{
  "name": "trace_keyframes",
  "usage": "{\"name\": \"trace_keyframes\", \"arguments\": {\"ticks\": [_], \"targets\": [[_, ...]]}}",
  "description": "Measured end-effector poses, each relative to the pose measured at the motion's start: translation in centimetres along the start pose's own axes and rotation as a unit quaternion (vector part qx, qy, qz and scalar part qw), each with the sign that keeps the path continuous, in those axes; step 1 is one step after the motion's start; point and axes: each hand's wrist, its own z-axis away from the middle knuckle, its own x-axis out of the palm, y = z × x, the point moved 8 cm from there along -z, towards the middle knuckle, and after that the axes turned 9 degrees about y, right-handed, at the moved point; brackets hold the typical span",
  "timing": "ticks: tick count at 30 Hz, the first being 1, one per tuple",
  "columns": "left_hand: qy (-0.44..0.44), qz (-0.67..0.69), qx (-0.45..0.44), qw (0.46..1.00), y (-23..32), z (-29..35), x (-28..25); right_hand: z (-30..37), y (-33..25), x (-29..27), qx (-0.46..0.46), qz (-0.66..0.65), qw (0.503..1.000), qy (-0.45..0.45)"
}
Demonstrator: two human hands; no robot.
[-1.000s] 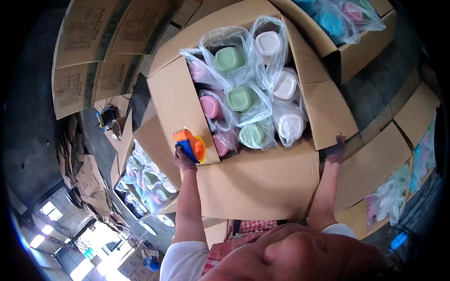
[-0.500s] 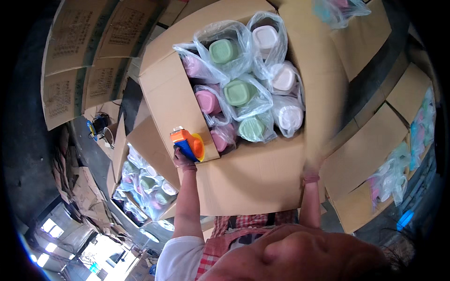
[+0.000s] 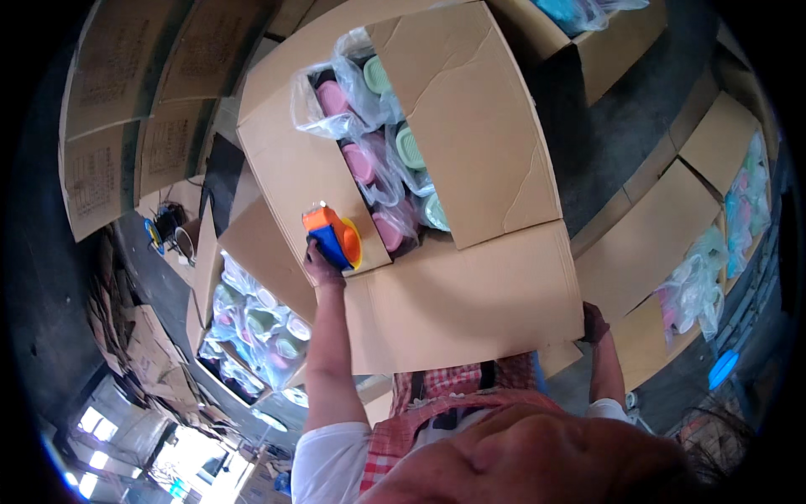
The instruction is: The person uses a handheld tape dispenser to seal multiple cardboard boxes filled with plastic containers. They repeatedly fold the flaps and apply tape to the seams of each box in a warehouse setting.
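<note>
An open carton (image 3: 277, 76) fills the middle of the frame, its right flap (image 3: 478, 118) lying folded inward over part of the opening. In the gap left of that flap, pink containers (image 3: 358, 163) and green containers (image 3: 410, 148) sit in clear plastic bags (image 3: 311, 118), which bulge above the rim at the top. The near flap (image 3: 470, 311) spreads toward the lower centre, close to the person's checked apron (image 3: 462, 378).

An orange and blue tape dispenser (image 3: 329, 235) with a yellow part is at left of centre, over the left flap (image 3: 290, 176) — the left hand (image 3: 321, 267) has its fingers clamped around the blue part. The right hand (image 3: 595, 323), right of centre and low, is at the right edge of the near flap; its fingers are bent, but whether they grip the cardboard I cannot tell.

Farther out, another box (image 3: 269, 252) of bagged containers stands at lower left, printed cardboard panels (image 3: 126, 84) rise at upper left, and more open boxes (image 3: 646, 227) line the right side — a blue object (image 3: 723, 370) lies below them.
</note>
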Motion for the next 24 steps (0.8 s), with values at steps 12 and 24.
{"name": "trace_keyframes", "arguments": {"ticks": [12, 24], "targets": [[-0.24, 0.074, 0.14, 0.958, 16.4, 8.6, 6.1, -11.2, -23.3, 33.4, -0.174, -0.119, 0.942, -0.263], [-0.107, -0.199, 0.192, 0.955, 2.1, 4.7, 9.1, -14.5, -53.0, 47.8, -0.464, 0.391, 0.754, 0.254]]}}
